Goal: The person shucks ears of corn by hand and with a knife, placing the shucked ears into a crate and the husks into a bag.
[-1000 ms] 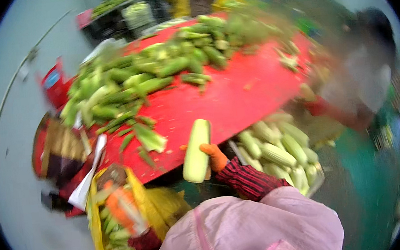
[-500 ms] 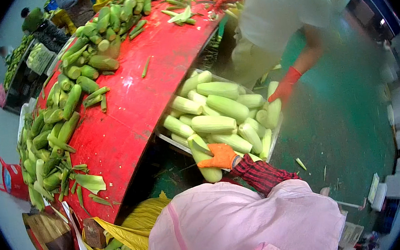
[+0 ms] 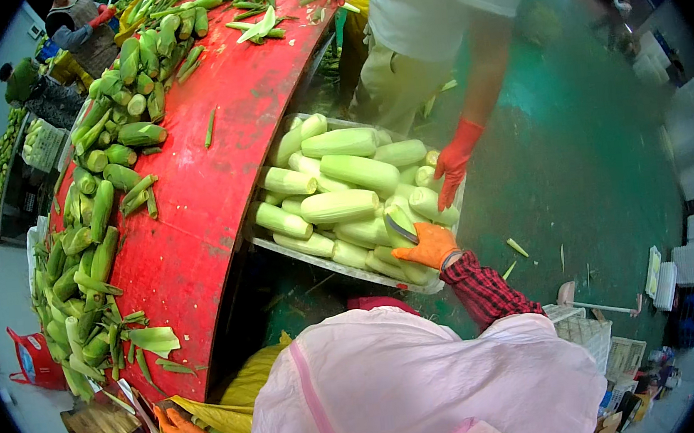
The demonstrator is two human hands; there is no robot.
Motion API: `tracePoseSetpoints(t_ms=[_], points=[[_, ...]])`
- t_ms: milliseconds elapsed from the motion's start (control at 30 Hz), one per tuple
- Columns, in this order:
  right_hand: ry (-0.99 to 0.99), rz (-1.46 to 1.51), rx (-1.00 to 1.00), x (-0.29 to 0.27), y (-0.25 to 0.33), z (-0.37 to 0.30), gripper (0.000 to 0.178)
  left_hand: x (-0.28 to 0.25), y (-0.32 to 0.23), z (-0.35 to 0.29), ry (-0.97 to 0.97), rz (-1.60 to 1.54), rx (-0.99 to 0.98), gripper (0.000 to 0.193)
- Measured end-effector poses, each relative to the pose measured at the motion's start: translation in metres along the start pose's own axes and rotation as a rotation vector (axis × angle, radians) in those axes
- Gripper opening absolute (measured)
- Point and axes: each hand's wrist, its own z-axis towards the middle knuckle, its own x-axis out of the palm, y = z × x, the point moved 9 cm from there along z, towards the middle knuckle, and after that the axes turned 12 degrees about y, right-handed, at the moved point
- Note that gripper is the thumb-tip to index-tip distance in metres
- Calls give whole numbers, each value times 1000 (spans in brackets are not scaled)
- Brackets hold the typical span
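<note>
Head view: I see the right hand (image 3: 432, 246) closed on a dark knife (image 3: 399, 230), over a pale-green corn ear (image 3: 402, 215) in the near right of the white crate (image 3: 365, 271), so I judge the step to be settling that ear among the others. The next move calls for drawing the knife clear of the co-worker's red-gloved hand (image 3: 457, 160) just beyond; the left hand (image 3: 185, 430) is at the yellow sack (image 3: 229, 418) near left, its grip too hidden for me to tell.

Orange gloves (image 3: 429, 246), pale-green corn (image 3: 340, 206), red checked sleeve (image 3: 488, 288)

1 head-worn fisheye — looking down
</note>
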Motion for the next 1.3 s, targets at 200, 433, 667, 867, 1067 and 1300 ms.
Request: tracePoseSetpoints(t_ms=[200, 433, 667, 867, 1067, 1300], points=[[-50, -135, -66, 13, -6, -3, 80, 14, 17, -4, 45, -132, -60, 40], [-148, 310, -170, 23, 32, 5, 73, 25, 26, -16, 70, -390, -64, 41], [-61, 719, -10, 64, 13, 23, 85, 24, 44, -31, 119, -367, -154, 41], [-233, 312, -113, 62, 7, 55, 90, 32, 38, -35, 128, -417, -190, 40], [-222, 266, -271, 48, 55, 67, 75, 55, -18, -30, 182, -472, -204, 39], [81, -260, -284, 41, 133, 80, 65, 68, -14, -18, 222, -459, -79, 38]])
